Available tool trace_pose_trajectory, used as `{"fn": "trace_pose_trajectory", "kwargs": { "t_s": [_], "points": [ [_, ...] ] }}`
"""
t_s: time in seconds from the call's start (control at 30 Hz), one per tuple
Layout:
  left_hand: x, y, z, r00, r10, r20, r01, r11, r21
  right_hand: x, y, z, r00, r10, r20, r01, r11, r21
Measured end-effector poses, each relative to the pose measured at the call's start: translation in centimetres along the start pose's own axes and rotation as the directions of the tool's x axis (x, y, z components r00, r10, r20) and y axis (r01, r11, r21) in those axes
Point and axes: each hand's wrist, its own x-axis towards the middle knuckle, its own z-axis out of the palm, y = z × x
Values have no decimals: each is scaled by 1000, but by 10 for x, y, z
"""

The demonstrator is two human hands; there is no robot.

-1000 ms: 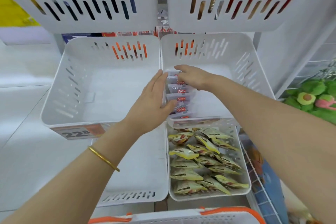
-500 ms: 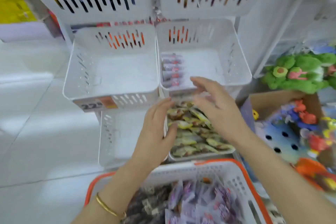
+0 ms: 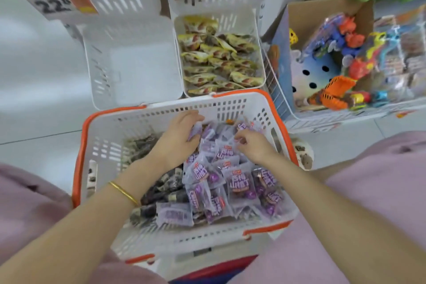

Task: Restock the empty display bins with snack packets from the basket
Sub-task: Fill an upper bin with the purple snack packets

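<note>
Both grips had dropped from the display bins into the basket [image 3: 101,145] as the view tipped toward the floor. The left grip [image 3: 177,138] was closed over some of the purple packets [image 3: 239,182] near the far wall, thumb on top and fingers curled under. The right grip [image 3: 253,145] pinched a crimped edge just beside it. Those packets lay heaped in the basket's right half, with dark packets [image 3: 159,187] in its left. The small film pouches looked light, soft and slick, and likely to slide off one another. A loose handful scooped from below or taken by the sealed edges seemed safer than squeezing the filling. Just beyond the basket the empty bin [image 3: 138,67] sat beside a bin of yellow packets [image 3: 219,62], with a box of toys [image 3: 322,10] to the right
</note>
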Motion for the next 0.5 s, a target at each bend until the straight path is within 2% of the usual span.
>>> {"fn": "trace_pose_trajectory", "kwargs": {
  "t_s": [0.1, 0.27, 0.4, 0.5],
  "points": [
    [-3, -4, 4, 1000, 18, -4, -18, 1000, -1, 6, 3, 16, 998, 54, 29, -50, 989, -136],
    [-2, 2, 5, 1000, 22, -9, -22, 1000, 16, 16, -2, 15, 993, 55, 103, -7, 908, -418],
    [-2, 6, 5, 1000, 22, -13, -22, 999, 28, 24, -8, 10, 995, 73, 65, -44, 929, -369],
    [-5, 5, 5, 1000, 8, -2, -8, 1000, 19, 25, -13, 11, 998, 34, 48, -13, 921, -390]
  ]
}}
